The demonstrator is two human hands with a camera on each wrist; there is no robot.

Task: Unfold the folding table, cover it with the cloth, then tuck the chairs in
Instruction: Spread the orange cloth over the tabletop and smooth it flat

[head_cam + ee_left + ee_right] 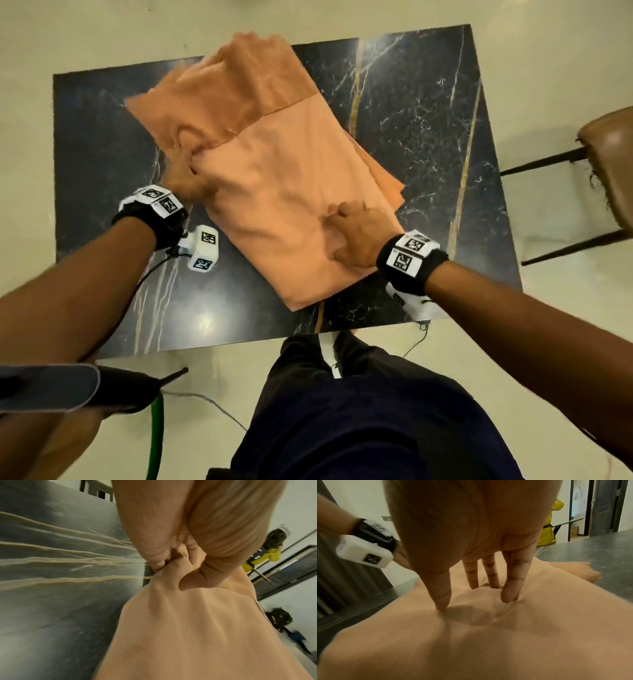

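Note:
A folded orange cloth lies across the middle of the dark marble-patterned table, which stands unfolded. My left hand grips the cloth's left edge, with fabric bunched in its curled fingers. My right hand presses down on the near right part of the cloth with straight, spread fingers, and the fabric puckers under the tips. A brown padded chair stands off the table's right side, apart from it.
The pale floor surrounds the table. A second chair's seat and black leg sit at my lower left, beside a green hose and a cable. A person in yellow stands far off near a doorway.

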